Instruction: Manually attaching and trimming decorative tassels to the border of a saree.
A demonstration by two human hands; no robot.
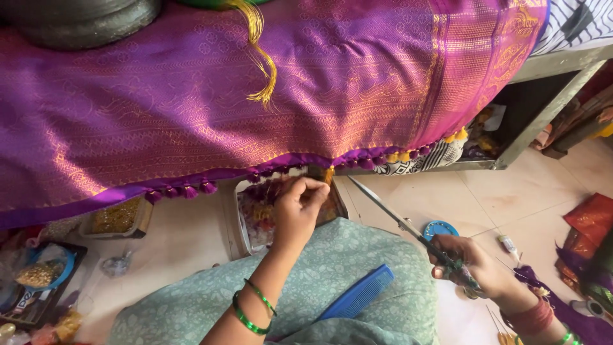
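Observation:
A purple and gold silk cloth point(255, 96) hangs over a raised edge, its hem lined with small purple and yellow tassels point(191, 190). My left hand point(299, 207) is pinched shut on threads at the hem, just below the cloth and above a tray of threads point(252, 220). My right hand point(469, 265), low at the right, grips a pair of scissors point(389, 214) whose blades point up and left toward the hem. A blue comb point(359, 294) lies on my green-clad lap.
A loose yellow tassel point(260, 61) drapes over the cloth. Small containers of beads point(116, 217) and a blue bowl point(41, 271) sit on the floor at left. A round blue lid point(439, 229), a small tube point(509, 246) and red fabric point(590, 220) lie at right.

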